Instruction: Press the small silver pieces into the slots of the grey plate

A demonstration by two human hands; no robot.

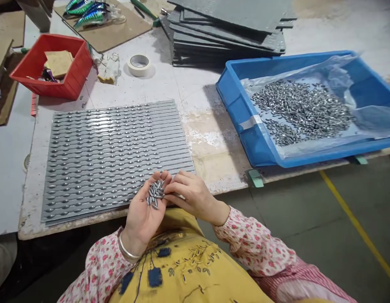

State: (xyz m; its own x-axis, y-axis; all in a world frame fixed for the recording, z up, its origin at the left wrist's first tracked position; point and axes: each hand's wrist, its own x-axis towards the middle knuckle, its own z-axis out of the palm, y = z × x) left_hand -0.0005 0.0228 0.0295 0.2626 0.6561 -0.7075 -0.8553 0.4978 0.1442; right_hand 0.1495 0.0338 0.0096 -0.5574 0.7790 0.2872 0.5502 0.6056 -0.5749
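1. Weights (155, 194) are lying heaped in the left hand (143, 212), its grip cupped and spread, over the tray's (116, 155) near edge.
2. The right hand (192, 197) is pinching its grip onto one at the heap.
3. They are looking small, dense and slick: pinching across the middle suits.

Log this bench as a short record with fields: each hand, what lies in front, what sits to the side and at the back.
left hand: palm up, cupped, holding a handful of metal weights
right hand: fingertips pinched at that handful; whether it grips one cannot be told
in front: grooved grey tray, at the table's near edge
right side: blue bin with plastic liner and heap of loose weights
back: red basket, tape roll, stack of grey trays, fishing lures
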